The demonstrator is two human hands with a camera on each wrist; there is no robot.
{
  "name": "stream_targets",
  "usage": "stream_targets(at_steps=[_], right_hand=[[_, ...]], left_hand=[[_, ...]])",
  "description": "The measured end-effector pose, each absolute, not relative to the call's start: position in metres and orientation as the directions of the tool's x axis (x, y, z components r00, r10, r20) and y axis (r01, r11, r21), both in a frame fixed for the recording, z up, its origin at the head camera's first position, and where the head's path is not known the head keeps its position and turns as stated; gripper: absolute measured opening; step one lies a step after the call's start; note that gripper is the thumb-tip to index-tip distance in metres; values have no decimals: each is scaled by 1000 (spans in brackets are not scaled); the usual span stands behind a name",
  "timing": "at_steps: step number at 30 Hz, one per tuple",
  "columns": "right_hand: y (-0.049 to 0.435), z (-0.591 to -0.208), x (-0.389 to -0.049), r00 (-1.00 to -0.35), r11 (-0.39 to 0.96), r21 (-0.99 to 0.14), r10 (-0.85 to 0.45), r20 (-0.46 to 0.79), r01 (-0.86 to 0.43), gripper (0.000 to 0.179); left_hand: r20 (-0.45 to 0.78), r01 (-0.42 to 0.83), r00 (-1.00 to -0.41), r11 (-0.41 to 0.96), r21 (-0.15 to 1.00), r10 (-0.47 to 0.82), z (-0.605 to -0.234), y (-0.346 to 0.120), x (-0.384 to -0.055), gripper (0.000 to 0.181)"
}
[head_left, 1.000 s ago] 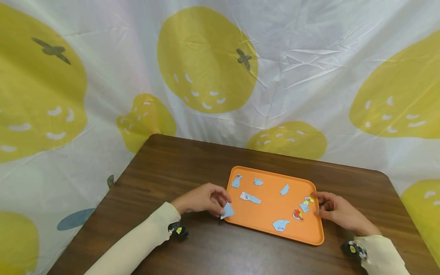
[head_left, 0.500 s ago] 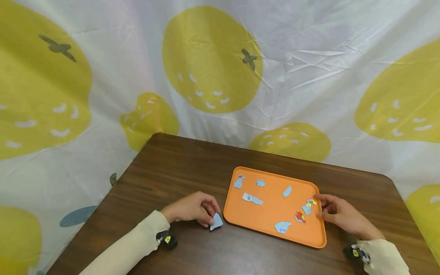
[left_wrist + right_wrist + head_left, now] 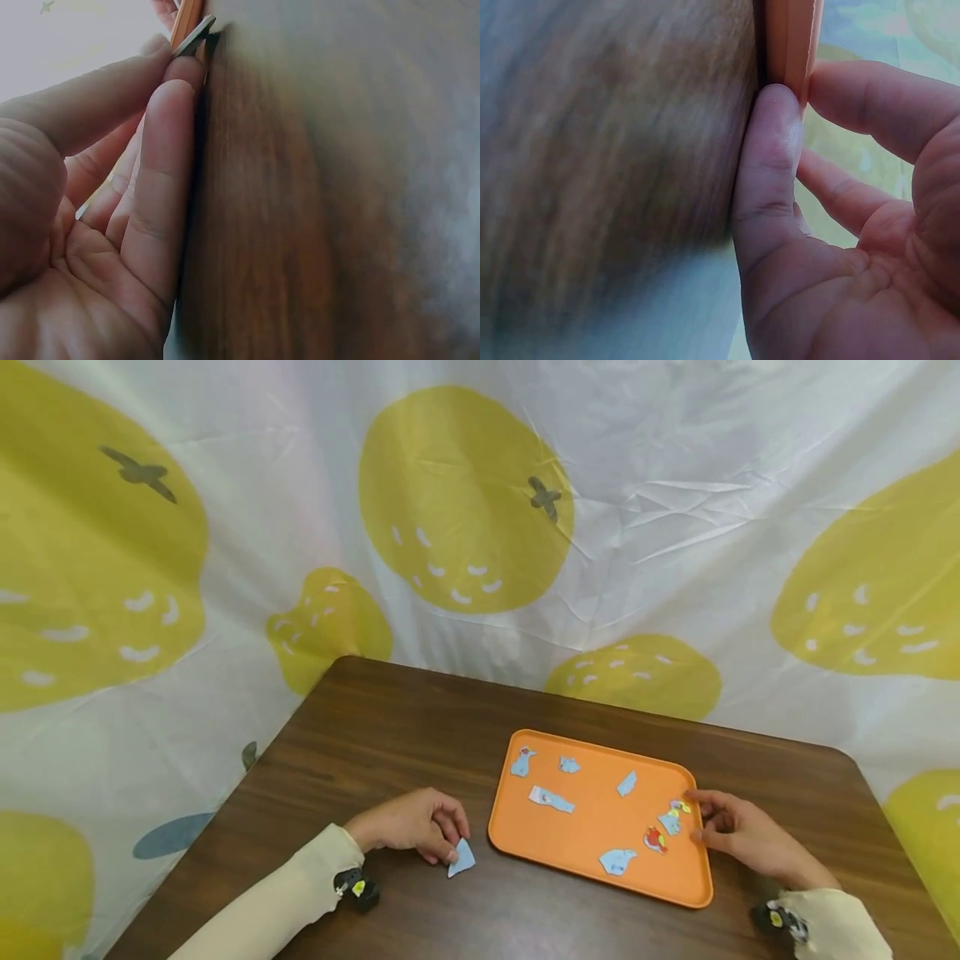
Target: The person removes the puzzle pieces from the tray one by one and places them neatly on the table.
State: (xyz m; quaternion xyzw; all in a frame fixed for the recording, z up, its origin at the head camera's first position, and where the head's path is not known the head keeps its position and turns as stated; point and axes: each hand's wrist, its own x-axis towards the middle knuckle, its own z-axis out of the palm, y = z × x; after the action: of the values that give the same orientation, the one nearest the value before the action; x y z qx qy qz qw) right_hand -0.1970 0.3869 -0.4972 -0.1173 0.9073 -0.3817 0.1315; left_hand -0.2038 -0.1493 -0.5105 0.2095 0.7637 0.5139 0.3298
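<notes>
My left hand (image 3: 414, 825) pinches a small light-blue paper puzzle piece (image 3: 461, 858) between thumb and fingers, just left of the orange tray (image 3: 525, 837). In the left wrist view that piece (image 3: 193, 37) is seen edge-on at the fingertips. On the opposite side, my right hand (image 3: 753, 837) grips the tray's right rim with thumb and fingertips. The right wrist view shows the tray rim (image 3: 787, 41) at the thumb (image 3: 866, 97) and a finger. Nearest this hand inside the tray lie a blue-and-yellow piece (image 3: 670, 822) and a red piece (image 3: 655, 839).
Several more light-blue pieces lie apart in the tray, among them a long one (image 3: 552, 800) and one near the front rim (image 3: 617, 861). The dark wooden table (image 3: 405, 718) backs onto a hanging white cloth (image 3: 637, 552) printed with yellow fruit.
My left hand has carried the light-blue piece from over the tray's left rim leftward and toward me, over the table. The right hand stays at the right rim.
</notes>
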Motion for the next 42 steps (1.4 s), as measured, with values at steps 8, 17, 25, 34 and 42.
stream_targets(at_steps=[8,17,25,34,42], right_hand=[[387,-500,-195,-940,690,-717,-300,-163,-96,64],[388,-499,-196,-939,687,-719,-309,-153,-110,64],[388,-499,-197,-934,668,-737,-319,-161,-100,65],[387,-496,-198,-932,664,-743,-316,-175,-86,66],[387,-496,-196,-932,662,-745,-316,-178,-82,66]], left_hand=[[-281,8,-701,401,916,656,-510,-153,-205,23],[-217,101,-717,407,908,663,-504,-162,-212,23],[-176,115,-713,360,926,679,-501,-160,-224,36],[-107,214,-740,383,899,664,-488,-139,-251,43],[-46,235,-774,353,906,632,-484,-116,-284,44]])
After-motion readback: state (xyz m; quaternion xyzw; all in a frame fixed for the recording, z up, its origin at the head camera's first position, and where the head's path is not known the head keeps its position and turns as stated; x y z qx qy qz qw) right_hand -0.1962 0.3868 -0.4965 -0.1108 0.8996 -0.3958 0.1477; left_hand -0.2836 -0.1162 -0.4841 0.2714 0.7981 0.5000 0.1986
